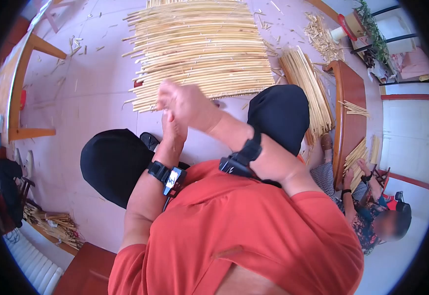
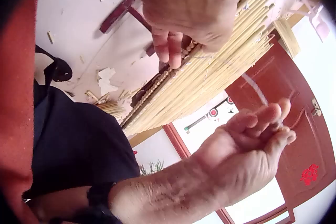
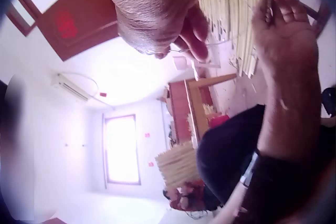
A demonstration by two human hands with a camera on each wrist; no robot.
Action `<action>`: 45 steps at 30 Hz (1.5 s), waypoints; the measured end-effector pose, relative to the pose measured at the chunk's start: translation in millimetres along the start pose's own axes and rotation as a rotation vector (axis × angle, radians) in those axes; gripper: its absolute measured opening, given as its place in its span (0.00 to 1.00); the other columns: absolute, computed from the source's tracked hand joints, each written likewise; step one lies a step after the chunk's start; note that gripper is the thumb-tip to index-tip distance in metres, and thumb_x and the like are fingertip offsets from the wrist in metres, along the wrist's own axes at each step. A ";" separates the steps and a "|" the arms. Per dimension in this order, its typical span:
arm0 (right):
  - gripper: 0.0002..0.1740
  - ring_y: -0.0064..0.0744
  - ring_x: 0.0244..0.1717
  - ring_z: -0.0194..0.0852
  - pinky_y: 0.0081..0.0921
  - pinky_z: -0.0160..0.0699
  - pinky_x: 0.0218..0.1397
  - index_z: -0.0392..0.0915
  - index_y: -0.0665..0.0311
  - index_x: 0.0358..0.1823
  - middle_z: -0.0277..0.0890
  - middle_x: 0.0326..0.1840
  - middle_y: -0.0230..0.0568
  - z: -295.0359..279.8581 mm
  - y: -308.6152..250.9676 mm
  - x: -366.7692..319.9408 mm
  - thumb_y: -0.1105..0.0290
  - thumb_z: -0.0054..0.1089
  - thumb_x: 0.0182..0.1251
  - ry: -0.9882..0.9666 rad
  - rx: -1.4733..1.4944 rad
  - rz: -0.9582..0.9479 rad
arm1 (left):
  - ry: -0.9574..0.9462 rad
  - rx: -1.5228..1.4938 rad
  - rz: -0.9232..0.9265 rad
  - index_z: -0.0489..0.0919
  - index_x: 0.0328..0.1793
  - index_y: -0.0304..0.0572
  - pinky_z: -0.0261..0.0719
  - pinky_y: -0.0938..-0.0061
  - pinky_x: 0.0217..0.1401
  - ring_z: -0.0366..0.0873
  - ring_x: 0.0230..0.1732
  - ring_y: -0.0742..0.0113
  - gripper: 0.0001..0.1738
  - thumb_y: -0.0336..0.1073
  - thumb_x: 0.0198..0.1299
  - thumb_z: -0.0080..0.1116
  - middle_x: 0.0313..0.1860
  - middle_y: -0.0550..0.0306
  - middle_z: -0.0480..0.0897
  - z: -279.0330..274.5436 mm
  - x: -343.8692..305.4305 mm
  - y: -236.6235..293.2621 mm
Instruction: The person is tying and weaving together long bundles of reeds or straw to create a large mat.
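Note:
A mat of pale straight stalks (image 1: 204, 49) tied in rows lies in front of my knees, its near edge bound with a twisted cord (image 2: 149, 98). My left hand (image 1: 175, 130) grips that edge, thumb on the stalk side and fingers on the other, as the right wrist view shows. Above and beside it is my right hand (image 1: 190, 105), raised a little off the mat. Its curled fingertips pinch a thin thread (image 3: 179, 50), which runs toward the mat in the right wrist view. The palm of my right hand (image 2: 231, 155) faces up in the left wrist view.
A bundle of loose stalks (image 1: 307, 93) lies right of the mat, beside a reddish wooden bench (image 1: 350, 93). Another person (image 1: 371, 216) handles stalks there. A wooden table (image 1: 20, 93) stands at the left. Stalk scraps (image 1: 77, 46) litter the floor.

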State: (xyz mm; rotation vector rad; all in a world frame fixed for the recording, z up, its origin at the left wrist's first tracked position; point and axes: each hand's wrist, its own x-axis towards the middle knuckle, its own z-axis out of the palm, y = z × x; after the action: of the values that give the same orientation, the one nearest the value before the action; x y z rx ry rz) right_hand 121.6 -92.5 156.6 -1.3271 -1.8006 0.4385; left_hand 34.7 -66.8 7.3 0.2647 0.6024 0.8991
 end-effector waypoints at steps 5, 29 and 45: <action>0.13 0.21 0.21 0.75 0.23 0.78 0.33 0.74 0.63 0.33 0.73 0.18 0.33 -83.2 -41.8 19.0 0.63 0.51 0.74 0.439 0.745 0.221 | 0.012 0.318 -0.136 0.71 0.50 0.36 0.82 0.71 0.39 0.81 0.31 0.65 0.16 0.43 0.70 0.50 0.34 0.53 0.81 20.7 -18.7 17.8; 0.09 0.37 0.43 0.79 0.35 0.80 0.45 0.81 0.54 0.39 0.75 0.44 0.30 -21.1 80.1 -54.0 0.67 0.61 0.56 -0.051 -0.297 0.252 | 0.020 0.659 -0.315 0.76 0.44 0.42 0.79 0.75 0.35 0.81 0.36 0.69 0.06 0.34 0.65 0.57 0.40 0.58 0.82 5.9 -24.1 11.4; 0.08 0.41 0.38 0.78 0.37 0.76 0.41 0.82 0.55 0.31 0.78 0.35 0.34 -20.3 95.7 -50.0 0.60 0.62 0.55 -0.021 -0.163 0.386 | -0.052 2.105 0.006 0.81 0.47 0.41 0.79 0.58 0.47 0.80 0.50 0.46 0.14 0.37 0.57 0.62 0.50 0.46 0.80 37.3 -50.9 54.8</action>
State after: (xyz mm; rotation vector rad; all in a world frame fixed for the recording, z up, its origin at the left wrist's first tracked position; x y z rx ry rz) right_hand 200.8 -105.3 81.5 -1.8009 -1.6236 0.5199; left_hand -3.0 -73.1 81.6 2.1306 1.2998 -0.0988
